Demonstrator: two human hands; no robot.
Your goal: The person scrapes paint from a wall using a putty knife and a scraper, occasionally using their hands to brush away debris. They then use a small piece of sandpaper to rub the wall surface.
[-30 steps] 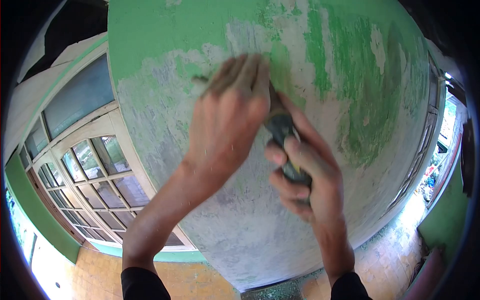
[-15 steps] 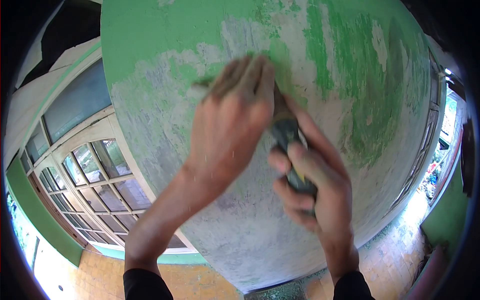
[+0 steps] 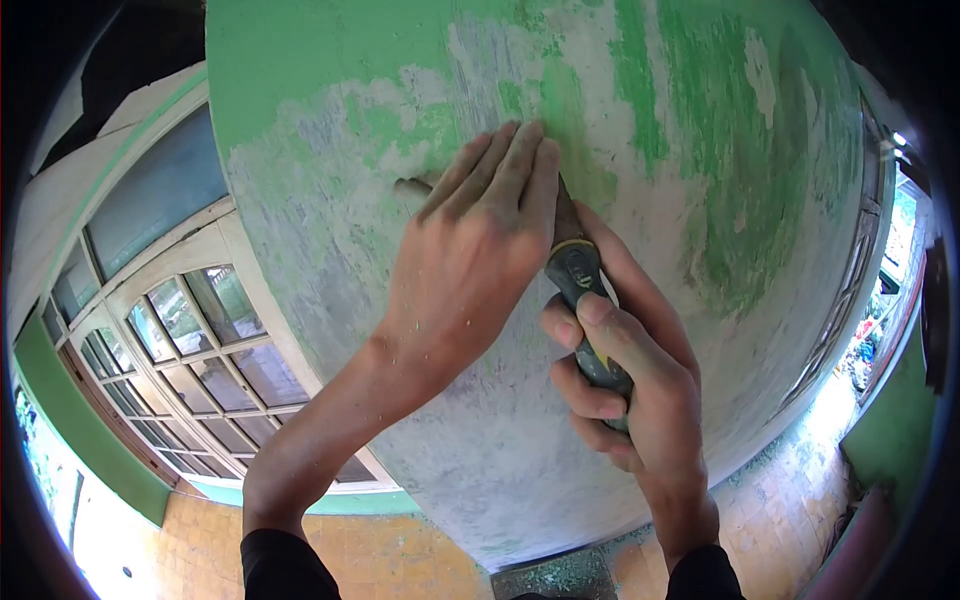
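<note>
My right hand [image 3: 640, 370] is wrapped around the dark handle of a paint scraper [image 3: 575, 265], which has yellow accents. The tool slants up and to the left against a wall [image 3: 480, 450] with peeling green paint. Over its blade lies my left hand [image 3: 475, 215], fingers stretched out and pressing flat toward the wall, thumb sticking out to the left. Most of the blade is hidden beneath those fingers. Around both hands the wall shows grey and whitish bare patches between remaining strips of green.
White-framed glass doors [image 3: 215, 345] stand to the left of the wall corner. Green paint flakes [image 3: 565, 575] lie on a dark slab at the wall's foot, and more flakes are scattered on the tiled floor [image 3: 380, 540]. A bright opening [image 3: 900, 225] is at the right.
Both hands and the scraper have slid a little down the wall, and they now look sharp instead of blurred. The view has shifted slightly. The hold on the tool looks the same.
</note>
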